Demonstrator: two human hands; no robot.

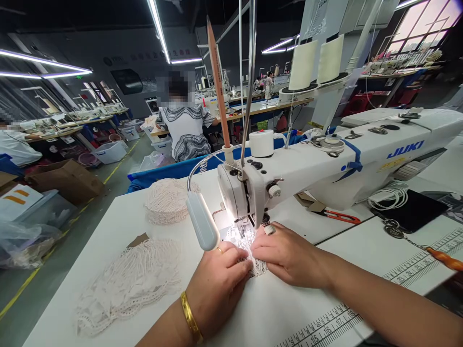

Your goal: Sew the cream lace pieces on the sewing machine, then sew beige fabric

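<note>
A white lace piece (259, 266) lies under the presser foot of the sewing machine (234, 193), lit brightly by its lamp. My left hand (226, 270), with a gold bangle at the wrist, has its fingers closed on the lace's left edge, just in front of the needle area. From the right, my right hand (285, 253) pinches the same lace close beside the presser foot. Part of the lace is hidden beneath my fingers. The grey sewing lamp (203, 221) hangs just above my left hand.
A lace pile (126, 284) lies at left, with a second lace stack (168, 201) behind it. An orange cutter (342, 217), black tablet-like slab (415, 209) and coiled white cable (388, 197) sit at right. A person (184, 125) sits ahead.
</note>
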